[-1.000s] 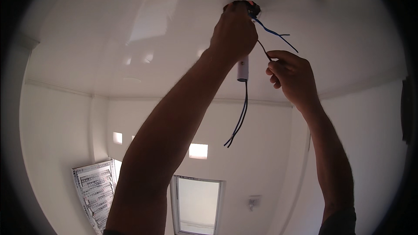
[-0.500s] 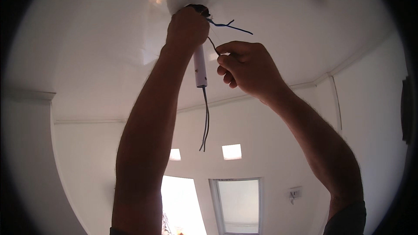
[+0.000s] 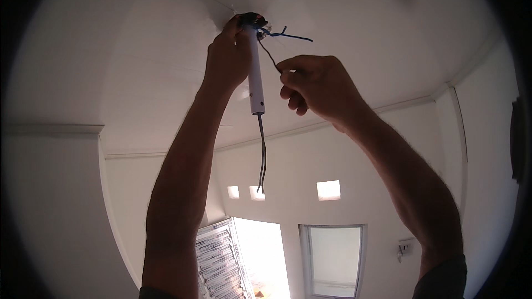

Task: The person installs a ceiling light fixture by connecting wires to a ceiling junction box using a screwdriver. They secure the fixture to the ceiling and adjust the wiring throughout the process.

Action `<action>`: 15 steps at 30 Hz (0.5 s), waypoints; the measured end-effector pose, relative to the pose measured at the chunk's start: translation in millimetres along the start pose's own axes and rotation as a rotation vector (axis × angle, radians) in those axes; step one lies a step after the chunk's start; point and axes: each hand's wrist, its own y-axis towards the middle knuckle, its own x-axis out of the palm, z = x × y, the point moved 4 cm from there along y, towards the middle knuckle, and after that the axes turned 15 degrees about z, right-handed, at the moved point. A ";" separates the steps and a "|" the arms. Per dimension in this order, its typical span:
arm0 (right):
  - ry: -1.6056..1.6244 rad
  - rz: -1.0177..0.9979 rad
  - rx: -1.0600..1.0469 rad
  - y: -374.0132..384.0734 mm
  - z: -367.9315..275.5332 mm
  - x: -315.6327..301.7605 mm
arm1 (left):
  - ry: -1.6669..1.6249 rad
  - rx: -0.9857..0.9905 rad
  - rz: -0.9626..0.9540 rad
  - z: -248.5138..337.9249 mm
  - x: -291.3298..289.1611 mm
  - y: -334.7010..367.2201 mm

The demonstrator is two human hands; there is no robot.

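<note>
Slim white tube (image 3: 255, 80), near-vertical; thin dark wire (image 3: 269, 55) alongside

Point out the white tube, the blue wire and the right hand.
White tube (image 3: 256, 75): head view, middle of its shaft.
Blue wire (image 3: 295, 36): head view, its thin length right of the tube.
Right hand (image 3: 321, 84): head view, middle of the hand.

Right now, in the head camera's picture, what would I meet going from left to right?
Left hand → white tube → thin dark wire → right hand → wall fitting.
</note>
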 end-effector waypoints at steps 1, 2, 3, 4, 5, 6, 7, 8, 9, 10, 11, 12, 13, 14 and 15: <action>-0.038 0.016 -0.016 0.7 -0.7 -2.7 | -0.008 -0.053 -0.019 -1.2 2.9 1.7; -0.076 0.030 -0.030 2.6 -0.1 -4.9 | 0.019 -0.061 -0.010 -2.1 6.4 2.0; -0.114 0.044 -0.043 3.7 0.8 -5.7 | 0.044 -0.068 -0.001 -2.8 11.8 1.6; -0.117 0.039 -0.004 3.5 3.5 -4.3 | 0.068 -0.076 0.008 -4.5 14.7 2.2; -0.122 0.036 0.033 3.1 5.0 -4.4 | 0.102 -0.041 -0.011 -4.6 16.9 4.8; -0.127 0.032 0.069 2.9 6.6 -4.2 | 0.134 -0.005 -0.031 -4.8 19.0 7.5; -0.115 0.020 0.077 3.3 7.4 -3.0 | 0.167 0.029 -0.050 -5.3 20.8 10.0; -0.105 0.013 0.086 3.8 9.6 -3.7 | 0.151 0.018 -0.070 -4.4 23.8 12.0; -0.095 0.005 0.096 4.1 12.1 -3.8 | 0.136 0.005 -0.089 -3.8 25.7 14.4; -0.097 0.013 0.078 3.9 13.8 -2.7 | 0.121 -0.007 -0.107 -3.4 27.4 16.2; -0.098 0.022 0.058 3.5 14.7 1.4 | 0.108 -0.032 -0.095 -8.1 28.1 18.6; -0.099 0.031 0.039 3.5 15.5 5.1 | 0.095 -0.058 -0.083 -13.0 28.7 20.1; -0.075 0.033 0.041 4.9 17.0 8.1 | 0.082 -0.084 -0.071 -17.8 29.4 21.3; -0.047 0.034 0.043 6.5 17.3 11.0 | 0.067 -0.090 -0.072 -21.3 30.1 23.1; -0.018 0.036 0.044 7.6 17.0 13.4 | 0.051 -0.095 -0.074 -24.9 30.7 24.8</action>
